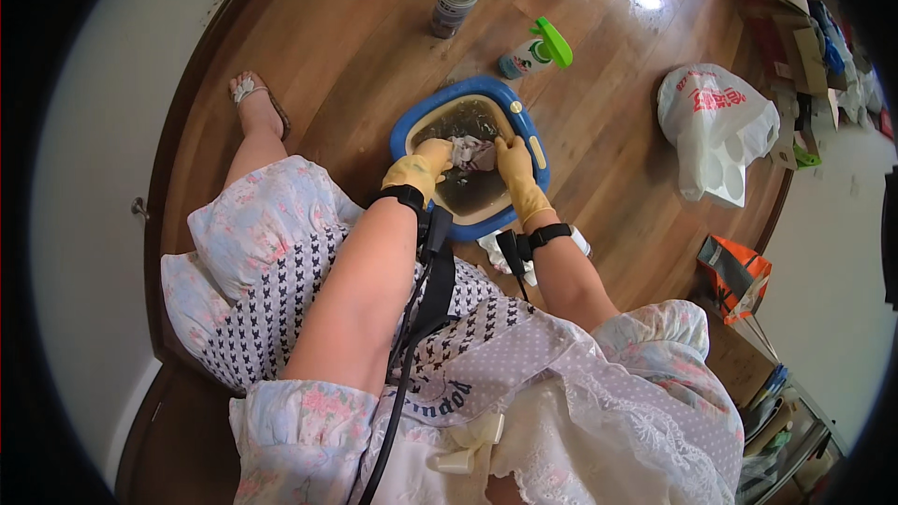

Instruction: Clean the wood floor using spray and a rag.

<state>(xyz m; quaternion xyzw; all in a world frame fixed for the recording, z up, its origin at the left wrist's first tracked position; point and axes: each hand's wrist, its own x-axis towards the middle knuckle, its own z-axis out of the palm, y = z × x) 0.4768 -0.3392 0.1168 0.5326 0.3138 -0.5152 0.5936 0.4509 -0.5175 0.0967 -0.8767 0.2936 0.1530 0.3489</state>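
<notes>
A blue-rimmed basin (409, 124) with cream inner walls stands on the wooden floor in front of me, holding murky water. Both my hands wear yellow rubber gloves and reach into it. Between them, a wet whitish cloth (473, 153) is bunched at the water's surface. My left hand (428, 165) grips the cloth's left end with curled fingers. At the other end, my right hand (514, 166) pinches the cloth near the basin's right wall. Part of the cloth may lie under the dark water, which I cannot make out.
Beyond the basin stand a grey spray can (455, 7) and a spray bottle (535, 52) with a green trigger. A white plastic bag (713, 126) sits to the right. A crumpled white cloth (505, 257) lies by the basin's near side. An orange bag (736, 271) and boxes line the right wall.
</notes>
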